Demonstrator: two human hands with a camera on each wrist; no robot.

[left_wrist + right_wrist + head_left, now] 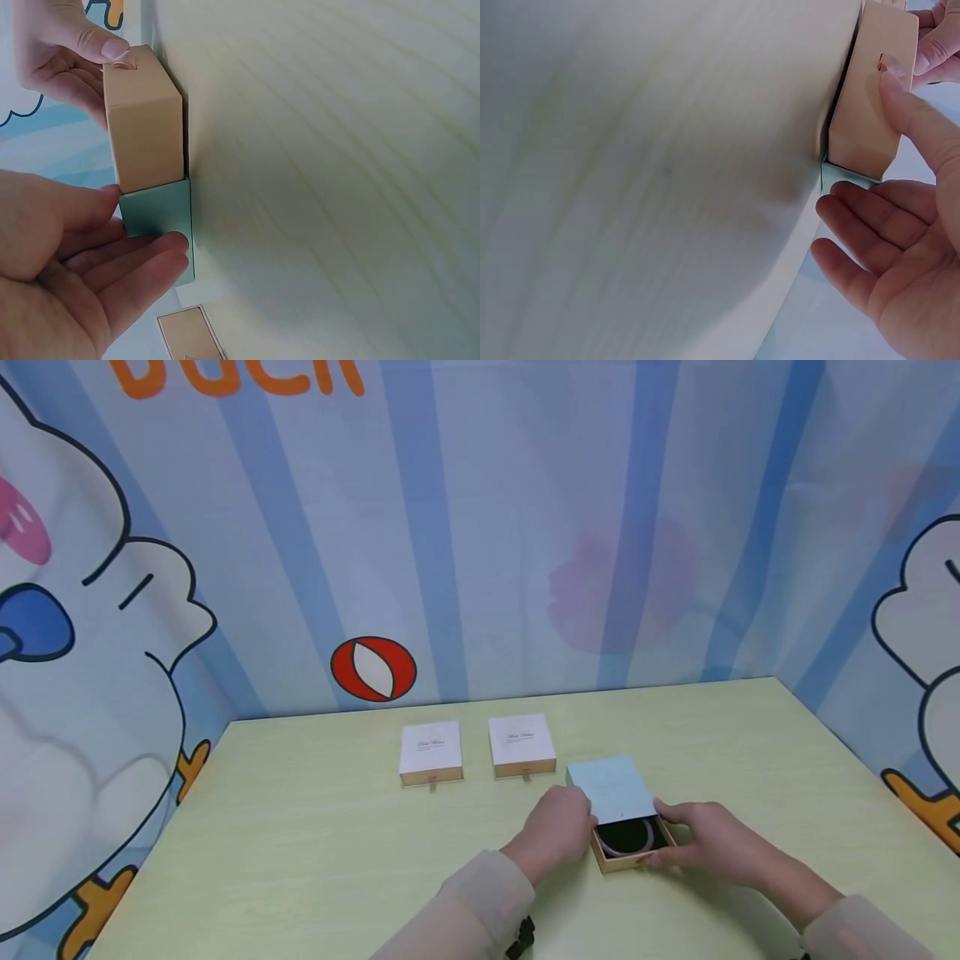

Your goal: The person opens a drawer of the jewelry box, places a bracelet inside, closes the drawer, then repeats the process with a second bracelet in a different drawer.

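Note:
A jewelry box stands at the right of the table with its light blue sleeve (611,789) partly off the tan drawer (622,862). Inside the drawer, a pale ring-shaped bangle (650,837) lies on dark lining. My left hand (555,831) holds the sleeve along its left side; in the left wrist view its thumb and fingers reach round the green-blue edge. From the right, my right hand (712,843) grips the box. The right wrist view shows its thumb on the small pull tab (887,64) of the drawer front, fingers beside the sleeve.
Two white boxes with tan drawer fronts, a left one (431,750) and a right one (522,743), sit farther back on the pale wood-grain table (300,827). Behind the table hangs a blue striped cloth (510,527) with cartoon prints.

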